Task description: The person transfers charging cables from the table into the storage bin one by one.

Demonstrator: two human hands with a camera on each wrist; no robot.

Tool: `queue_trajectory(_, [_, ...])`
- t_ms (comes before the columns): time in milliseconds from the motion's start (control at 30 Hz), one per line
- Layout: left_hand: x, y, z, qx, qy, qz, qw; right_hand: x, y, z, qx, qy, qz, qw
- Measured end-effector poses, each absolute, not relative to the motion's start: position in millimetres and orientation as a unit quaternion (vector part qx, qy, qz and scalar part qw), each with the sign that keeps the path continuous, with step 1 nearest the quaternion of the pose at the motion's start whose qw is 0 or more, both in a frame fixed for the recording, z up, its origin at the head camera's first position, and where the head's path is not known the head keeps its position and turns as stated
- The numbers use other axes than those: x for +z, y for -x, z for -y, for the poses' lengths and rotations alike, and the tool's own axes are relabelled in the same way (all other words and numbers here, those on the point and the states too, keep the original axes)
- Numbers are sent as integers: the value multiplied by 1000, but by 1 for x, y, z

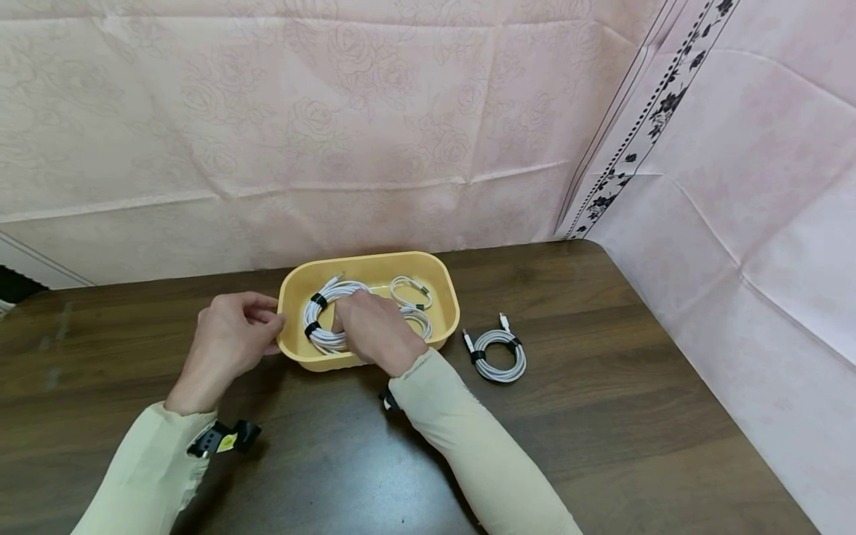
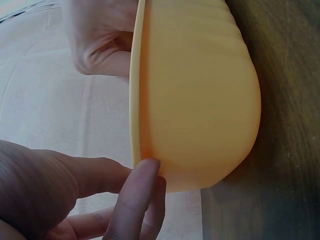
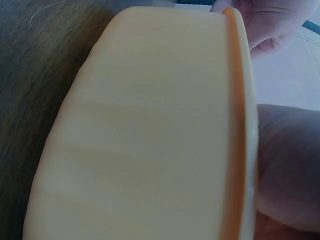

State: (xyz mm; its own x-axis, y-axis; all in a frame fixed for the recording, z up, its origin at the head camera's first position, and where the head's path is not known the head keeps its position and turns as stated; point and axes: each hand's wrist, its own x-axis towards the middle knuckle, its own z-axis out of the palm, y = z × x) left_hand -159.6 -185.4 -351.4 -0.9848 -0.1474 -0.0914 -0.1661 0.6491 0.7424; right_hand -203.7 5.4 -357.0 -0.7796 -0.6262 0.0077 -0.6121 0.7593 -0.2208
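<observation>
A yellow plastic basket [image 1: 374, 261] stands on the wooden table against the covered wall. My left hand [image 1: 235, 331] pinches its left end at the rim; in the left wrist view the fingertips [image 2: 142, 175] are right at that rim. My right hand [image 1: 376, 327] reaches down into the basket, over the right side of a large coiled white cable [image 1: 324, 338] tied with black straps. Its fingertips are hidden, and I cannot tell whether they grip the cable. Right of that hand in the basket lie a small coiled white cable [image 1: 400, 282] and another white coil [image 1: 421, 318], partly covered.
A coiled grey-white cable [image 1: 500, 373] with black straps lies on the table [image 1: 602, 416] right of the basket. Pink patterned cloth [image 1: 374, 134] hangs behind the table and along its right side. Cameras are strapped at both wrists.
</observation>
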Motion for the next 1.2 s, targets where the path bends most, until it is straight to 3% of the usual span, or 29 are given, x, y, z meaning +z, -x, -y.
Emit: queue_trajectory(1200, [-350, 159, 185, 408, 94, -908, 30, -360, 211, 0, -91, 319, -940, 78])
